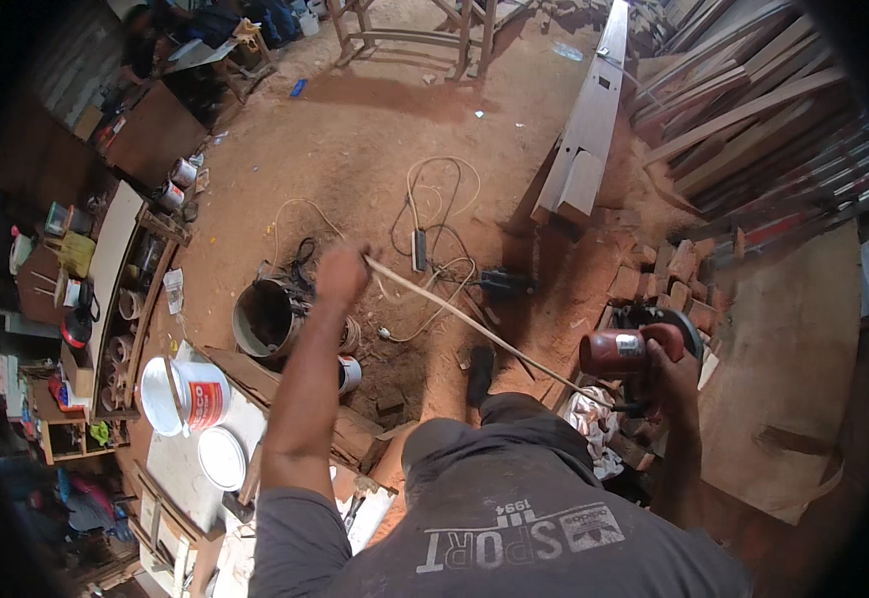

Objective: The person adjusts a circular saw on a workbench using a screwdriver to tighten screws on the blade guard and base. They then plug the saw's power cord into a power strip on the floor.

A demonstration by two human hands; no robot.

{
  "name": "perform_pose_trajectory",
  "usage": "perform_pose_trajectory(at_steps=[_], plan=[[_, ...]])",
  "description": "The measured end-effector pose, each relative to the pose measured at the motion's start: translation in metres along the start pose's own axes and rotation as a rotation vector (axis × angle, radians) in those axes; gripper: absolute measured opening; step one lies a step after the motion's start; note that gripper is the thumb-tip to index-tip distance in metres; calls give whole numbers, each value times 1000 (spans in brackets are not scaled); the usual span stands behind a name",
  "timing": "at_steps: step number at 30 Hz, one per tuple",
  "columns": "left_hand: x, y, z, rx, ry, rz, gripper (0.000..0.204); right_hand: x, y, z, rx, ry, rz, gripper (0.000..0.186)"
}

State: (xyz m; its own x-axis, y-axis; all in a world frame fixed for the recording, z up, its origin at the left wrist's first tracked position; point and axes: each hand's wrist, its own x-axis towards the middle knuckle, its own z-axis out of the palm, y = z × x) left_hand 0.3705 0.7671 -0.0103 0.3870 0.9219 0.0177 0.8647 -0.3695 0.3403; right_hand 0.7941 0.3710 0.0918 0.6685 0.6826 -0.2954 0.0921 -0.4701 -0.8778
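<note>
My left hand (343, 273) is raised over the sandy floor, its fingers closed round a pale cord (474, 324). The cord runs taut and slanting down to the right, toward the power tool in my other hand. My right hand (672, 367) grips this handheld power tool (614, 355), with a dark red motor body and a black curved edge, which looks like a circular saw. Its underside and blade are hidden. A crumpled pale cloth (594, 429) lies just below the tool.
Cables with a power strip (420, 249) lie coiled on the floor ahead, near another dark tool (506, 283). A metal bucket (267, 319) stands left, with a white bucket (183, 396) nearer. A long timber beam (584, 135), a brick pile (659, 284) and stacked boards (743, 115) fill the right.
</note>
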Motion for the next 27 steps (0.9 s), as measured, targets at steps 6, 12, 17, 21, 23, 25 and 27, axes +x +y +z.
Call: perform_pose_trajectory(at_steps=[6, 12, 17, 21, 23, 25, 27], plan=[[162, 64, -96, 170, 311, 416, 39, 55, 103, -8, -132, 8, 115, 23], [313, 148, -160, 291, 598, 696, 41, 45, 158, 39, -89, 243, 437, 20], [422, 170, -185, 310, 717, 844, 39, 42, 221, 87, -458, 395, 556, 26], [557, 153, -203, 371, 599, 515, 54, 64, 131, 163, -452, 405, 649, 19], [634, 133, -206, 275, 461, 364, 64, 63, 167, 204, -181, 491, 891, 18], [708, 97, -220, -219, 79, 275, 78, 83, 109, 266, -327, 531, 822, 15], [737, 106, -201, -665, -212, 327, 95, 61, 82, 308, -421, 645, 885, 18]])
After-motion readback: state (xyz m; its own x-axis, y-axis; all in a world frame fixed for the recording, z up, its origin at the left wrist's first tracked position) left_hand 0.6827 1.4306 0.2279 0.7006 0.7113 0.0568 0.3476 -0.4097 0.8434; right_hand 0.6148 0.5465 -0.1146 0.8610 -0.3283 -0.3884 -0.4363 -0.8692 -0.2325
